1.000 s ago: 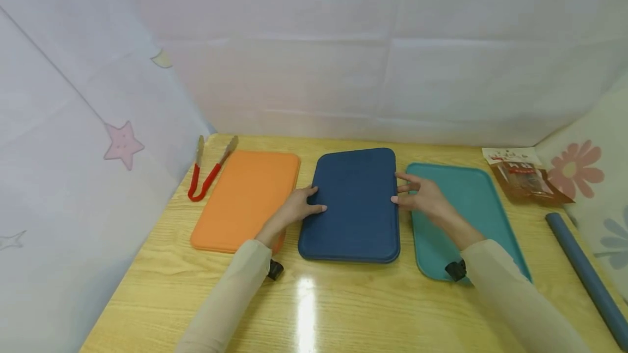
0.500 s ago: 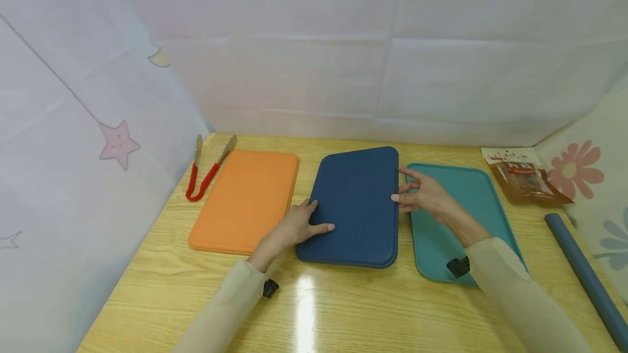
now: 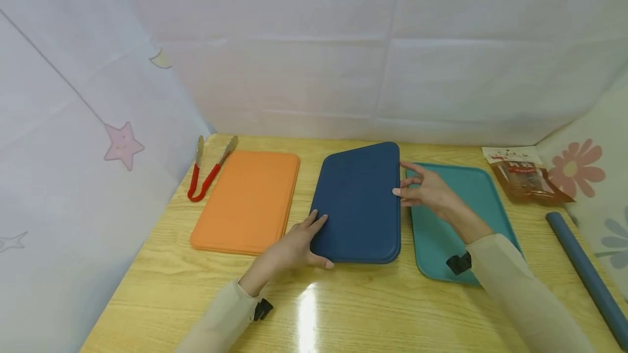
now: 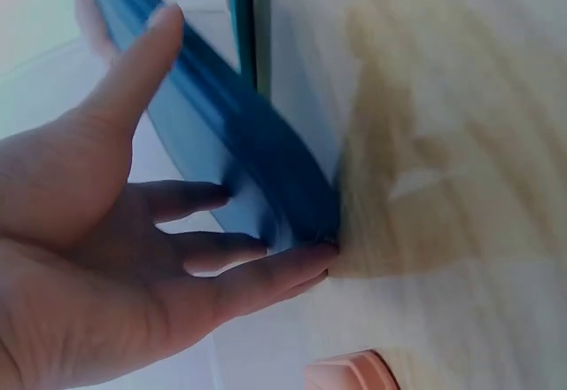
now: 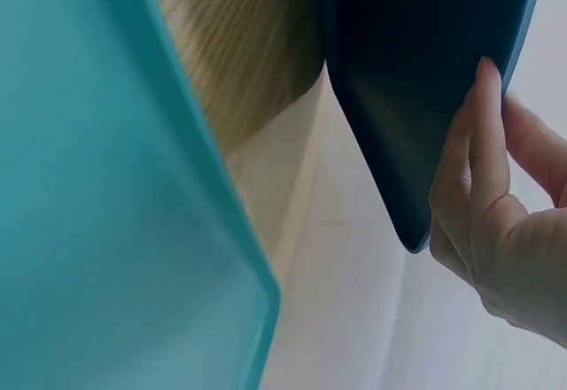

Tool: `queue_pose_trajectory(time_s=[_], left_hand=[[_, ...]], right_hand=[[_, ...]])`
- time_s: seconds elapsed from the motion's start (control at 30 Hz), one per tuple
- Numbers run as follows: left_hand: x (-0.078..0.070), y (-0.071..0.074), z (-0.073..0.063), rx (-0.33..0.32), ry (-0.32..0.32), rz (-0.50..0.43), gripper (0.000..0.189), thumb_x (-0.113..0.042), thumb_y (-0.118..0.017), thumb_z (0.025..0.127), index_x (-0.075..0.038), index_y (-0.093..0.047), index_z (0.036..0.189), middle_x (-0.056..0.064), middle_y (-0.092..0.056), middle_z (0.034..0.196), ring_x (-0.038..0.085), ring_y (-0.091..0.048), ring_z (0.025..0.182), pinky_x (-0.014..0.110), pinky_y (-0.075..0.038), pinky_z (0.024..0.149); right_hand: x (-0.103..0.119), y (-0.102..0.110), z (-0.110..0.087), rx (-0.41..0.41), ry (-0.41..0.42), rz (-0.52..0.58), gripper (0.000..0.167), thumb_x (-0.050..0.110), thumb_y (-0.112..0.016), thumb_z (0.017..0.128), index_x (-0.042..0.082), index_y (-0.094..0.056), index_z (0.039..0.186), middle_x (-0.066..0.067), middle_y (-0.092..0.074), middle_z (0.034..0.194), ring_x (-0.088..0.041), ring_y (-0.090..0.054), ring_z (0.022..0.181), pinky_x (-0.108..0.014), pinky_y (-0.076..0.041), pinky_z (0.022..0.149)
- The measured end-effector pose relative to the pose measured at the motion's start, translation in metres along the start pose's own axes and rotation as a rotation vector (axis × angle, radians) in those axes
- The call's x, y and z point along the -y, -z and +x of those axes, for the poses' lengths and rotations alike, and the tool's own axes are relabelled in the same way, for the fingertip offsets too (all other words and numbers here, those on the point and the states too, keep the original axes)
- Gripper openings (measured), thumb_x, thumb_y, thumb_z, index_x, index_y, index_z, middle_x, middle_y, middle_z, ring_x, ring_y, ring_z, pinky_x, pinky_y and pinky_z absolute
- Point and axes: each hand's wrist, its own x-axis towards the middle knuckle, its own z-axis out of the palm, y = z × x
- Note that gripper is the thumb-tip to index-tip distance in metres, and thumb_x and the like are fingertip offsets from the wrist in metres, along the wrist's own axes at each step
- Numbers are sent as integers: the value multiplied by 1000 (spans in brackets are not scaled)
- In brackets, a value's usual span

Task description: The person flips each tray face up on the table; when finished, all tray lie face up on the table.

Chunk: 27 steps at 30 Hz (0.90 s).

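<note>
A dark blue rectangular tray (image 3: 358,206) is tilted in the middle of the wooden table, its right side raised. My right hand (image 3: 434,195) pinches its right edge, thumb on the upper face and fingers behind, as the right wrist view shows the tray's dark other face (image 5: 407,106). My left hand (image 3: 294,244) is at the near left corner, fingers extended against the left edge. In the left wrist view, the fingertips (image 4: 306,261) are at the low corner of the blue tray (image 4: 257,151), near the tabletop. The left thumb (image 4: 151,62) overlaps the tray's near edge there.
An orange tray (image 3: 250,195) lies left, with red-handled tongs (image 3: 211,178) beyond it. On the right is a teal tray (image 3: 458,195) with a raised rim. A brown food packet (image 3: 525,178) and a grey-blue roll (image 3: 584,271) lie farther right. Cloth hangs behind.
The blue tray's right side has risen and its tilt has grown. My left hand has slid down its left edge to the near corner; my right hand has moved slightly up with the edge.
</note>
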Motion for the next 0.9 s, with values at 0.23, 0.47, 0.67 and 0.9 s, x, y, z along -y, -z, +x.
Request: queue_pose_trajectory(time_s=[0.23, 0.47, 0.67, 0.9], left_hand=[[-5, -8, -6, -105, -48, 53, 97, -41, -81, 76, -12, -30, 153, 23, -20, 155, 48, -39, 130, 51, -42, 100], [-11, -17, -13, -160, -119, 55, 84, -23, -76, 83, -8, -30, 152, 27, -25, 152, 39, -57, 114, 37, -52, 80], [-18, -23, -16, -184, -134, -1, 82, -15, -72, 84, -8, -28, 153, 27, -26, 152, 17, -59, 74, 21, -41, 55], [-24, -28, -18, -205, -139, -58, 81, -10, -70, 86, -10, -26, 154, 24, -27, 153, 12, -51, 62, 20, -39, 51]], right_hand=[[9, -1, -2, -5, 3, 28, 84, 7, -69, 90, 21, -19, 156, -19, -49, 114, -18, -67, 85, -39, -57, 79], [19, 0, -3, -14, 35, 59, 83, 10, -69, 90, 21, -19, 156, -16, -48, 109, -17, -65, 87, -40, -56, 82], [32, -2, -3, -30, 49, 75, 84, 15, -72, 88, 23, -22, 155, -13, -48, 108, -16, -64, 90, -40, -54, 86], [46, -6, -5, -41, 64, 94, 84, 17, -73, 87, 25, -24, 155, -13, -48, 113, -17, -62, 95, -39, -54, 87]])
